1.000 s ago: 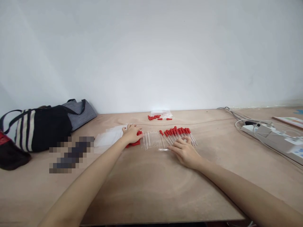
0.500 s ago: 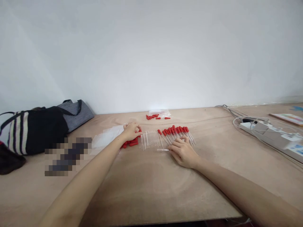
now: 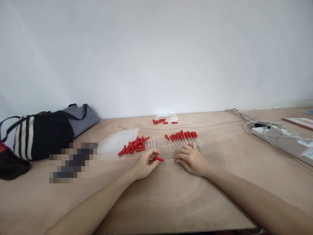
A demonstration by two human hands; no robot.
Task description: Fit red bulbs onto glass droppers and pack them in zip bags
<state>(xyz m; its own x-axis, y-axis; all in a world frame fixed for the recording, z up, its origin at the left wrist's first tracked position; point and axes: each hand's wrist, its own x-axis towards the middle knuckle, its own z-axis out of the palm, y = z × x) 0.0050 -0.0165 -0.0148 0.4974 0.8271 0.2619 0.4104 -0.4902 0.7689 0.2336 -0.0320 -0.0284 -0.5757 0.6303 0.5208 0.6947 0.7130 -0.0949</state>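
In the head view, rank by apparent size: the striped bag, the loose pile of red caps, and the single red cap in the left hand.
1. Striped bag, clearly largest.
2. Pile of red caps.
3. Red cap pinched in the left hand, smallest, though nearer the camera.

A plain white wall (image 3: pixel 156 55) rises well beyond the hands, meeting the far edge of the pale plywood counter (image 3: pixel 171 192) under soft, even light.

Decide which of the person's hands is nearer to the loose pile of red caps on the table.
Left. The left hand lies just in front of the red caps, pinching one cap. The right hand rests further right, holding a clear tube.
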